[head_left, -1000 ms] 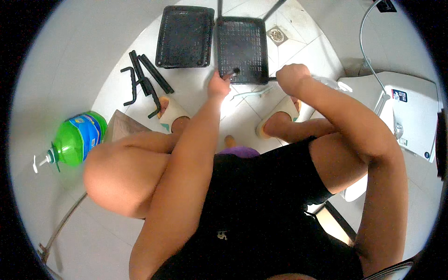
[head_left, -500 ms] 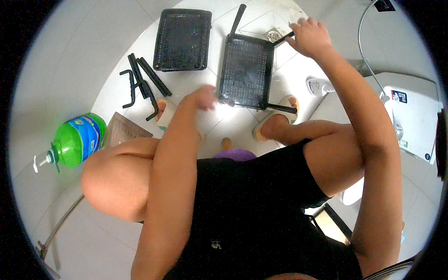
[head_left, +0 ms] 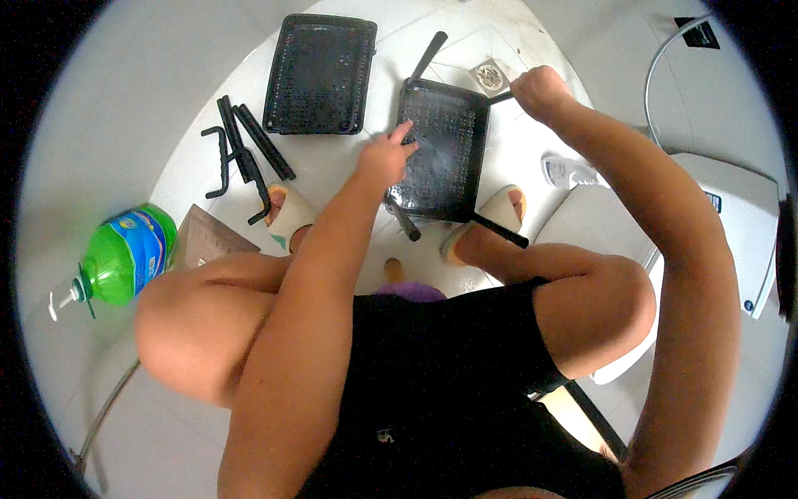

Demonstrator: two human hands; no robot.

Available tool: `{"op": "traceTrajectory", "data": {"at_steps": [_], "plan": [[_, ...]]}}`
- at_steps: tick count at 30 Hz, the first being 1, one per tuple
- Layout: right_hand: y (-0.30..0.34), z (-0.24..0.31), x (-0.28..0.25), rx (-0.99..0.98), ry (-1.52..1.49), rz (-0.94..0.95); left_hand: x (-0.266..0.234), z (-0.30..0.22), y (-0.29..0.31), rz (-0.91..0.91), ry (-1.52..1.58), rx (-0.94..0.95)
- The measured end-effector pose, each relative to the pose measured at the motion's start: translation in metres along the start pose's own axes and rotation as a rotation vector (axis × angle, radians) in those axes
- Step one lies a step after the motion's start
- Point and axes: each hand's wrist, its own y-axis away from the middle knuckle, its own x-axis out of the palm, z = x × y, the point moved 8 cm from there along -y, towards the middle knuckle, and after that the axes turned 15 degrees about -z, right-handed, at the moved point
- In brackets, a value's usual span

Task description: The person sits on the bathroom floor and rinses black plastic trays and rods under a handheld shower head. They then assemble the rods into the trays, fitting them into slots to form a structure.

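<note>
On the tiled floor before me is a black perforated plastic shelf tray (head_left: 449,154) with a short black post at each corner. My right hand (head_left: 542,93) is closed in a fist round the post (head_left: 500,98) at its far right corner. At the tray's left rim my left hand (head_left: 386,160) grips the edge, its fingers reaching over into the tray and the thumb hidden. The near left post (head_left: 405,221) and near right post (head_left: 502,230) point toward me, while the far left post (head_left: 429,56) slants away.
Left of it lie a second black tray (head_left: 321,76), loose black tubes (head_left: 264,141) and bent black rods (head_left: 220,162). A green pump bottle (head_left: 129,254) stands far left by a brown box (head_left: 212,237). A white bottle (head_left: 569,172) and a floor drain (head_left: 490,76) are at right.
My left hand has moved up and right onto the tray's left rim. The tray has shifted and tilted slightly, its near left post now showing. My right hand stays on its post.
</note>
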Motion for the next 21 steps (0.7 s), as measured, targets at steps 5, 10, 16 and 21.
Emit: {"op": "traceTrajectory", "data": {"at_steps": [5, 10, 16, 21], "plan": [[-0.005, -0.006, -0.023, 0.039, -0.084, 0.267, 0.006, 0.002, -0.001, -0.029, 0.064, -0.044], [-0.014, -0.010, -0.034, 0.094, -0.125, 0.479, 0.002, 0.001, -0.002, -0.060, 0.053, -0.038], [-0.023, -0.014, -0.032, 0.177, -0.139, 0.401, -0.004, -0.008, -0.004, 0.012, 0.011, -0.064], [-0.038, 0.000, -0.179, 0.094, -0.260, -0.857, 0.016, 0.006, -0.002, -0.066, 0.024, -0.035]]}}
